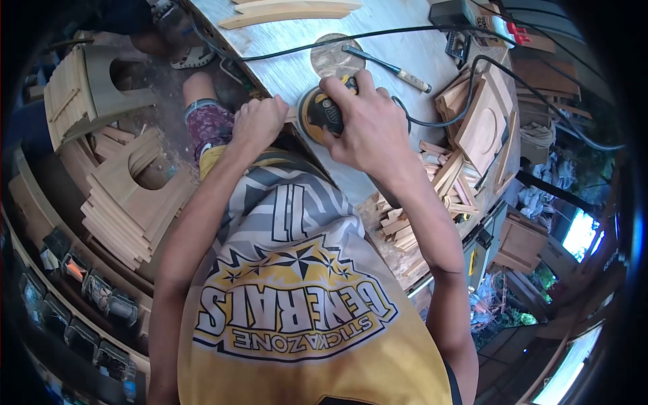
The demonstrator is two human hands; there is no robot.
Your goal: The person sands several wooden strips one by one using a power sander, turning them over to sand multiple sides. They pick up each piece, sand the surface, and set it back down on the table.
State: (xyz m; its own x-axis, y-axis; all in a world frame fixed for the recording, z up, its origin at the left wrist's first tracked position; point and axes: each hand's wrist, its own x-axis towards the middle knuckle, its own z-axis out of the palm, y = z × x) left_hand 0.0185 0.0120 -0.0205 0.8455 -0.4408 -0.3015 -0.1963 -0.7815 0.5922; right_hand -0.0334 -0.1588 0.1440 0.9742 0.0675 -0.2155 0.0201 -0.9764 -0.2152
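My right hand (371,125) is wrapped over a yellow and black power sander (314,116), close to the edge of the metal-topped workbench (283,61). Just left of the sander, my left hand (260,121) is closed at the bench edge, on a small pale wood piece (291,115) that mostly hides behind the fingers and the sander. A round wooden disc (337,55) lies beyond the sander, with a chisel-like tool (388,67) across its edge. A black cable (432,123) curves away to the right of the sander.
Curved wood strips (290,12) lie at the bench's far end. Wood offcuts (445,179) and panels (482,125) are heaped on the right. Stacks of cut boards (125,196) stand on the left. Another person's sandaled foot (192,59) shows beyond the bench.
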